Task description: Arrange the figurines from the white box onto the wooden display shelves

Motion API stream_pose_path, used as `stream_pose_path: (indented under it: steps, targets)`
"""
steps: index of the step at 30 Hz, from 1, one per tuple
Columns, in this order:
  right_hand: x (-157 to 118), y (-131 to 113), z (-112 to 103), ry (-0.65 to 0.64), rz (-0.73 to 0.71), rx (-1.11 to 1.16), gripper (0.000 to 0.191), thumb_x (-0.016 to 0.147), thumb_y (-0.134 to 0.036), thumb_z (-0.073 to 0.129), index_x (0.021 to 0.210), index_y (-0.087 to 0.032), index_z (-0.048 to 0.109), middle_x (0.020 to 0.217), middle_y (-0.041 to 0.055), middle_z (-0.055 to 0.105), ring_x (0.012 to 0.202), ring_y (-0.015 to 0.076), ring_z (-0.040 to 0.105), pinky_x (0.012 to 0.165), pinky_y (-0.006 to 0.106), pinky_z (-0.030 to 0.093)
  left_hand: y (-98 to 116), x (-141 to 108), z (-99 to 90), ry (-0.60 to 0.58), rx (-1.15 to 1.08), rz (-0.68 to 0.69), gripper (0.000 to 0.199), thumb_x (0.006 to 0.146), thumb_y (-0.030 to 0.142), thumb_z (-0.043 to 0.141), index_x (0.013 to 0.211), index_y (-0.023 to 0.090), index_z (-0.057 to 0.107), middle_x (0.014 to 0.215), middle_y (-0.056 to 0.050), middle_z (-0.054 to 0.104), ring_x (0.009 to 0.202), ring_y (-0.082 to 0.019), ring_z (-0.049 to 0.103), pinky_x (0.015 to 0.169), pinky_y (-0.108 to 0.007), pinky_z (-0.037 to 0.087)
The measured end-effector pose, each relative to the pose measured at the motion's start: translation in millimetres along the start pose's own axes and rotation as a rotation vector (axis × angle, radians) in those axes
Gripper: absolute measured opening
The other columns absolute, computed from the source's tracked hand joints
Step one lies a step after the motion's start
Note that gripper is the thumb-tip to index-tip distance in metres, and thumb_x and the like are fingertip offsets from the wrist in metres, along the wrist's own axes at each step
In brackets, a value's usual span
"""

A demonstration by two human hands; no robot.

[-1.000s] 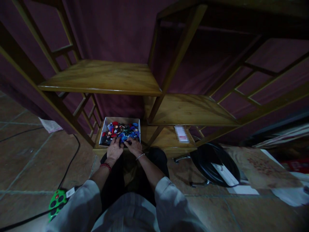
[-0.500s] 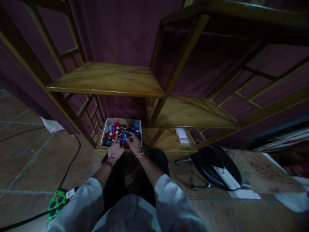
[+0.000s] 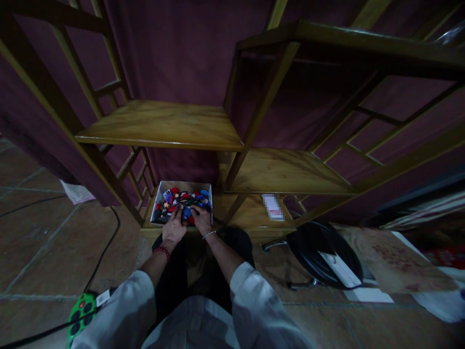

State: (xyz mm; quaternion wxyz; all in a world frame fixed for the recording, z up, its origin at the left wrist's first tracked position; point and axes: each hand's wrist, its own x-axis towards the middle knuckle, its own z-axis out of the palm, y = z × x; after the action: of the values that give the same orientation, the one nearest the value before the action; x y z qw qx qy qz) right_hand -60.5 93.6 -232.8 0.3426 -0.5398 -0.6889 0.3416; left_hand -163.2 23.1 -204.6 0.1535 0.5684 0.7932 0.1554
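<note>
A shallow white box (image 3: 157, 202) sits on the low left shelf, filled with small colourful doll-like figures (image 3: 172, 198) in red, blue, black and green. My left hand (image 3: 174, 229) reaches over its front edge, fingers stretched out and apart upon the figures. Beside it my right hand (image 3: 202, 219) lies in the front right part of the box, fingers bent and close together. A blue piece (image 3: 187, 212) shows between the two hands, by the right fingertips. Whatever the right fingers pinch is too small and dark to make out.
The wooden shelf unit (image 3: 163, 123) rises around and above the box. On the low shelf to the right lies a blurred white-and-pink item (image 3: 273, 207). A black round stool (image 3: 323, 252) stands at right. A green controller-like device (image 3: 80, 312) with cables is on the tiled floor.
The view has tilted slightly upward. My right fingers have drawn closer together near the blue piece. My left hand stays at almost the same spot in the box.
</note>
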Motion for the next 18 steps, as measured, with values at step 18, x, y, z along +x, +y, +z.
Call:
stream_pose_path:
  steps: [18]
  targets:
    - [-4,-28,-12,-0.001,-0.090,-0.021,0.027,0.082,-0.021,0.047,0.101,-0.028,0.065,0.096,-0.0017,0.068,0.083,0.0113,0.062,0.080,0.022,0.048,-5,-3,4.8,0.151,-0.091,-0.133,0.044,0.080,0.029,0.041,0.119,0.009,0.045,0.124,-0.018,0.048,0.105,-0.027,0.054,0.086,-0.036,0.043]
